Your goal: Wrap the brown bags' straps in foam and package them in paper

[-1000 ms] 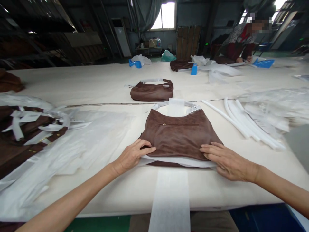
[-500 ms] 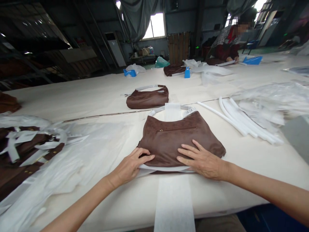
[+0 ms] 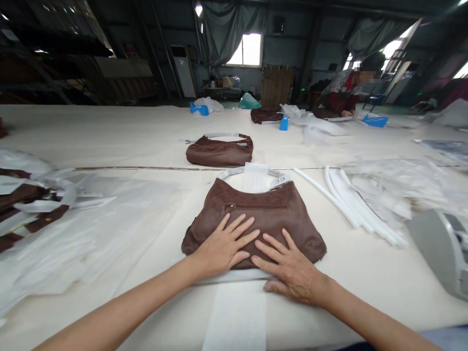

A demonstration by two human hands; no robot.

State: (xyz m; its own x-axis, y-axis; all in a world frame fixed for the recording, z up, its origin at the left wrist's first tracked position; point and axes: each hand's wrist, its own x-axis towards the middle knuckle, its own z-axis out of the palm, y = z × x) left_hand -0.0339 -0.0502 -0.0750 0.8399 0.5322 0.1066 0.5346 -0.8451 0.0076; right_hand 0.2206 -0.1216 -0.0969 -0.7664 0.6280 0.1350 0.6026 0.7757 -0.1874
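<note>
A brown leather handbag (image 3: 263, 204) lies flat in front of me, its wrapped handle (image 3: 230, 171) pointing away and a zip running across its upper part. My left hand (image 3: 226, 243) rests on the bag's lower left half with fingers spread. Beside it my right hand (image 3: 288, 265) lies on the lower right half, fingers also spread, thumb off the bag's near edge. A white strip of sheet (image 3: 236, 317) runs out from under the bag towards me, and its other end (image 3: 255, 176) shows at the handle.
Another brown handbag (image 3: 221, 150) lies beyond. White foam tubes (image 3: 358, 204) and clear plastic bags (image 3: 395, 180) are on the right, near a grey device (image 3: 438, 248). Plastic sheeting (image 3: 109, 229) and wrapped bags (image 3: 32, 204) cover the left. A co-worker (image 3: 341, 95) stands across the table.
My left hand has moved from the bag's lower left edge up onto its front, its fingers now spread. My right hand stays on the bag, now close beside the left. The view has shifted.
</note>
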